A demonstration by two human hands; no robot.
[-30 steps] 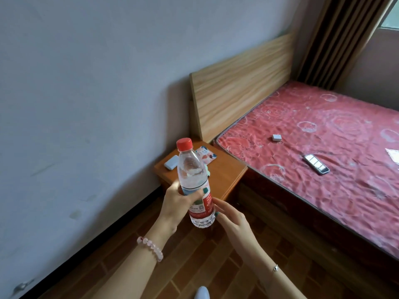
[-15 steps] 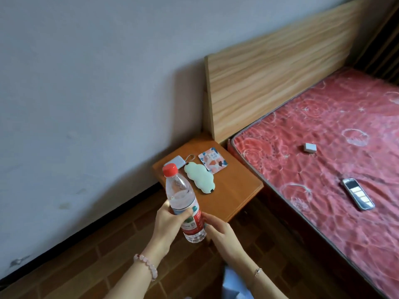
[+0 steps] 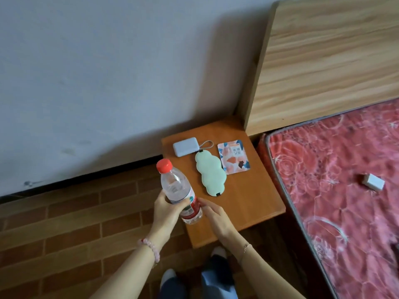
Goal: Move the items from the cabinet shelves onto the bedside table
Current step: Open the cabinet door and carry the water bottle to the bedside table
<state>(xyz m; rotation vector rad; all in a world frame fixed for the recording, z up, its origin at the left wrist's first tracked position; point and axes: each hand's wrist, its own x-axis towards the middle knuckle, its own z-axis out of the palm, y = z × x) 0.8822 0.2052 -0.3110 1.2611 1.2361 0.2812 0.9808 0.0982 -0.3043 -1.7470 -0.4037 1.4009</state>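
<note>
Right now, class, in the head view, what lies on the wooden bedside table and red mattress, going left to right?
In order: pale blue rectangular power bank, mint-green cloud-shaped eye mask, patterned flat packet, small white box on the red patterned mattress.

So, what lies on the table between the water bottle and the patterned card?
In the head view, a mint-green eye mask lies flat there, between the water bottle and the patterned card.
</note>
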